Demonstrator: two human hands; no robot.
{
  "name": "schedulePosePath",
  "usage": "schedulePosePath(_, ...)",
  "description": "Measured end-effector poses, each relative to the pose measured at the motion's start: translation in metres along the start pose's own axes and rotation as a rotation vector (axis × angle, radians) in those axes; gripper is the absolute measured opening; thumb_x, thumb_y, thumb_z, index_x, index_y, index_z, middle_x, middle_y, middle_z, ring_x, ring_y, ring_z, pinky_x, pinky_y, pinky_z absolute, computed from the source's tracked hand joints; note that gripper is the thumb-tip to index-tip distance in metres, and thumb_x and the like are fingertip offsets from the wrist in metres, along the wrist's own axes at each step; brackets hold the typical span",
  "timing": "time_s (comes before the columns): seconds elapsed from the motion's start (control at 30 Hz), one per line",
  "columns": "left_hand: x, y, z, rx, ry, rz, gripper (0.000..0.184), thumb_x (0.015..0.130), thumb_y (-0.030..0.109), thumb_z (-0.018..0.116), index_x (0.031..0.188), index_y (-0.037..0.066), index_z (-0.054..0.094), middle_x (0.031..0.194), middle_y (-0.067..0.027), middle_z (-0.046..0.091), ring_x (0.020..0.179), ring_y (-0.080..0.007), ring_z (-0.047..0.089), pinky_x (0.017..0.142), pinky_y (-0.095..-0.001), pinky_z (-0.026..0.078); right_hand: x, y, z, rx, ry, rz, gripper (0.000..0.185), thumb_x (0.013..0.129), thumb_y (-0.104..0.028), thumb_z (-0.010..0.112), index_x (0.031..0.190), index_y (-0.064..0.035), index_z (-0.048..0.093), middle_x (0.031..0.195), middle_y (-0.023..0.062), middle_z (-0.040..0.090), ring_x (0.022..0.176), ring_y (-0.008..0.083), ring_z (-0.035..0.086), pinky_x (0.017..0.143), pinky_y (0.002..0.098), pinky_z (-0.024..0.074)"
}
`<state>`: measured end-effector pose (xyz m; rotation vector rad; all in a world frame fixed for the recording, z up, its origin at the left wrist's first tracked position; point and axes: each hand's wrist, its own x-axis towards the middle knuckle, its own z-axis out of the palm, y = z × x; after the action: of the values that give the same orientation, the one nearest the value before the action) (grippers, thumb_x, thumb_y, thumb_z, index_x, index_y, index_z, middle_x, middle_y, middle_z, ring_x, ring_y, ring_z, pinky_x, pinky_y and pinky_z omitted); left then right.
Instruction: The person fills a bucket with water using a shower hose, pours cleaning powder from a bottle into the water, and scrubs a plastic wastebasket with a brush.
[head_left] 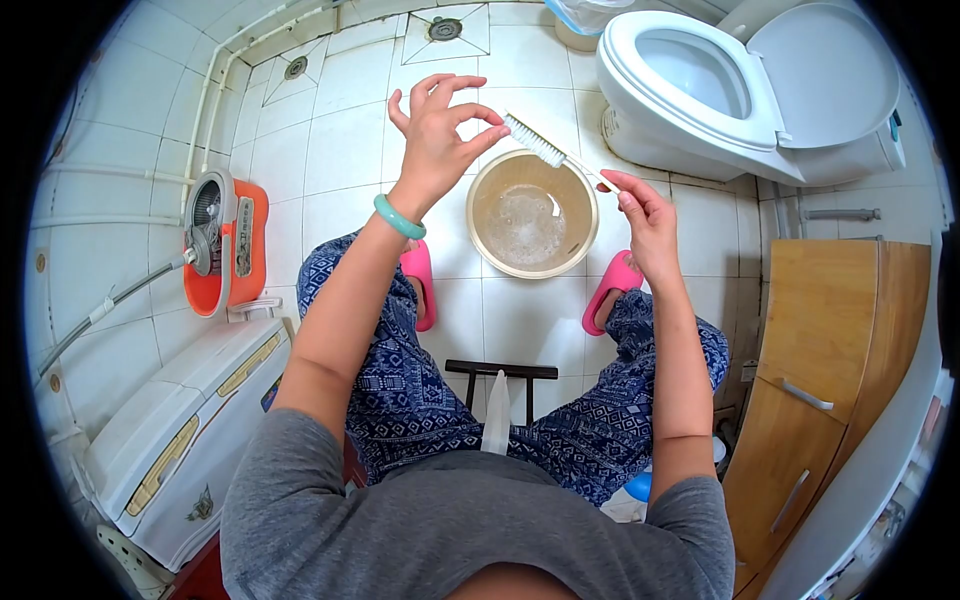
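Observation:
My right hand (645, 222) is closed around the handle end of a white scrubbing brush (537, 142), tilted with its bristled head toward the left. At the bristled end, my left hand (435, 135) pinches thumb and forefinger together, its other fingers spread. Whether that pinch grips the bristles or something tiny cannot be made out. A green bangle (398, 217) circles the left wrist. Below the brush, on the floor, stands a beige bucket (480, 240) with cloudy, foamy water (525, 225) in it.
A white toilet (650, 100) with raised lid stands at the back right, a bin (580, 38) beside it. An orange mop bucket (250, 240) and a white cabinet (190, 420) line the left. A wooden cabinet (815, 340) is at right. Pink slippers (610, 285) flank the beige bucket.

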<state>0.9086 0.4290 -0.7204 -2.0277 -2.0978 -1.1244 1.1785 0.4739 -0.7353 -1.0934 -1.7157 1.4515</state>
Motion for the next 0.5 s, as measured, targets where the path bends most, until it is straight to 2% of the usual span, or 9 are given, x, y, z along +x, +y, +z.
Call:
schedulePosePath(0.17,0.0,-0.002,0.005,-0.051,-0.012,-0.034,0.011,0.073,0.031,0.074,0.075,0.02,0.071,0.119,0.0067,0.057,0.123,-0.0195,0.036,0.103,-0.0531,0.007,-0.001,-0.001,-0.001,-0.01,0.005,0.0,0.026,0.091,-0.003,0.046,0.111,-0.0004,0.063,0.102,0.0082,0.066,0.099,0.0151,0.057,0.094,0.0276,0.0407)
schedulePosePath(0.23,0.001,-0.002,0.007,-0.097,0.024,-0.033,0.009,0.071,0.027,0.075,0.069,0.02,0.07,0.115,0.0061,0.057,0.12,-0.0218,0.037,0.101,-0.0584,0.007,-0.001,0.0,-0.001,-0.014,0.011,-0.004,0.026,0.091,-0.003,0.046,0.111,-0.0003,0.063,0.103,0.0085,0.066,0.099,0.0154,0.058,0.093,0.0277,0.0408)
schedulePosePath(0.37,0.0,-0.001,0.008,-0.094,0.009,-0.045,0.009,0.071,0.027,0.074,0.07,0.02,0.069,0.114,0.0058,0.057,0.12,-0.0217,0.038,0.101,-0.057,0.008,-0.001,0.001,-0.001,-0.016,0.014,-0.011,0.026,0.091,-0.004,0.047,0.11,-0.0007,0.063,0.103,0.0088,0.066,0.098,0.0154,0.058,0.092,0.0279,0.042)
schedulePosePath(0.5,-0.001,-0.01,0.017,-0.234,-0.032,-0.155,0.009,0.073,0.028,0.072,0.077,0.021,0.069,0.115,0.0046,0.059,0.119,-0.0209,0.039,0.101,-0.0545,0.01,-0.001,0.004,-0.002,-0.029,0.019,-0.024,0.025,0.091,-0.005,0.047,0.11,-0.0017,0.063,0.103,0.0095,0.066,0.098,0.0156,0.059,0.091,0.0281,0.0429)
